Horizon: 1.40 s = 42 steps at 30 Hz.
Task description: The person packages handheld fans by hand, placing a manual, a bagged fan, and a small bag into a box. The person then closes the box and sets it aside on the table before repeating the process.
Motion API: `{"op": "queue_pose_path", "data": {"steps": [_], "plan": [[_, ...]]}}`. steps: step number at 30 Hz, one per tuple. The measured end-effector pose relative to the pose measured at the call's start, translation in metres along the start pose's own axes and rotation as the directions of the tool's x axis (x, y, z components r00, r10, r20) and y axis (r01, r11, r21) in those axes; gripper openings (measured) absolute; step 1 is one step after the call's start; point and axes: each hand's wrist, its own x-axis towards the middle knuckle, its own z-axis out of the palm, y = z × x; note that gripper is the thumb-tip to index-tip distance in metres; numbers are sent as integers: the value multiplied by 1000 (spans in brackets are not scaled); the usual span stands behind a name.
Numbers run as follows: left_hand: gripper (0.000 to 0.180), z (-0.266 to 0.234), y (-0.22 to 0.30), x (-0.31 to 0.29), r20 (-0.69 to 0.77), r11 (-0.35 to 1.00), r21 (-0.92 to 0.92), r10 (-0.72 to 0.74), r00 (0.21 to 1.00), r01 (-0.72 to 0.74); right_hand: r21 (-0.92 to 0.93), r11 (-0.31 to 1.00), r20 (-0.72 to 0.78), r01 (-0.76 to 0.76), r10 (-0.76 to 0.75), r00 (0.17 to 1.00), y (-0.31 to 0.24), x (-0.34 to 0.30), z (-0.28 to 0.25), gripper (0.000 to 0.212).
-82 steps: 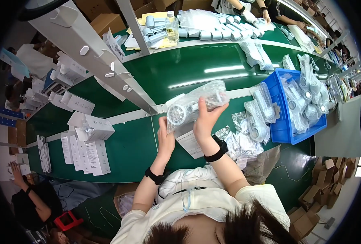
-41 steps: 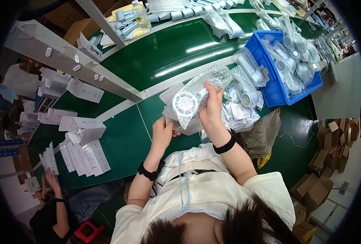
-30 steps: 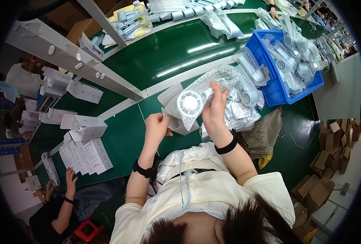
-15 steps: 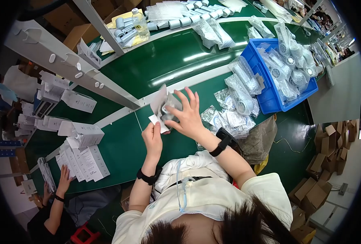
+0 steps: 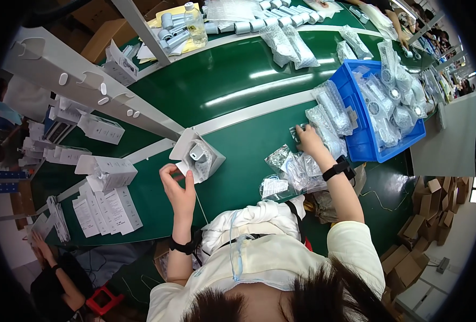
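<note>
My left hand (image 5: 179, 185) is beside an open white box (image 5: 211, 165) standing on the green table. Its fingers are apart, and the thumb meets the box's near edge. Inside the box sits a light grey device (image 5: 197, 154) in clear bubble wrap, its top showing between raised flaps. Over on the right, my right hand (image 5: 310, 140) has its fingertips closed on a small silvery packet (image 5: 294, 133), partly hidden by them. More silvery and clear packets (image 5: 297, 167) lie just nearer. Bubble-wrapped devices (image 5: 326, 129) lie against the right hand's far side.
A blue bin (image 5: 364, 153) at the right holds several bubble-wrapped devices. Folded white boxes (image 5: 112, 212) stand at the left, near a metal post (image 5: 141, 115). A bottle (image 5: 195, 27) and grey cylinders (image 5: 256, 24) are at the back. A co-worker's hand (image 5: 42, 249) shows lower left.
The box, held up in both hands before, now stands on the table with the device inside. My right hand has moved right to the packets. The co-worker's hand has drawn back from the folded boxes.
</note>
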Motion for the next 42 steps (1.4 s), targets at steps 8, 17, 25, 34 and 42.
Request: {"op": "queue_pose_path", "data": {"steps": [8, 17, 25, 34, 42], "plan": [[43, 12, 31, 1, -2, 966, 108, 238, 971, -236, -24, 995, -97, 100, -102, 990, 26, 16, 17, 36], [13, 8, 17, 15, 17, 939, 211, 276, 961, -274, 617, 674, -408, 406, -168, 898, -68, 7, -66, 12], [5, -5, 23, 37, 13, 996, 28, 81, 997, -81, 153, 130, -711, 980, -674, 200, -214, 22, -108, 20], [7, -18, 11, 45, 79, 996, 45, 75, 994, -79, -238, 53, -431, 970, -900, -56, -242, 40, -85, 21], [10, -12, 7, 43, 46, 992, -23, 123, 991, -122, 13, 203, -253, 979, -947, 200, -221, 21, -86, 24]]}}
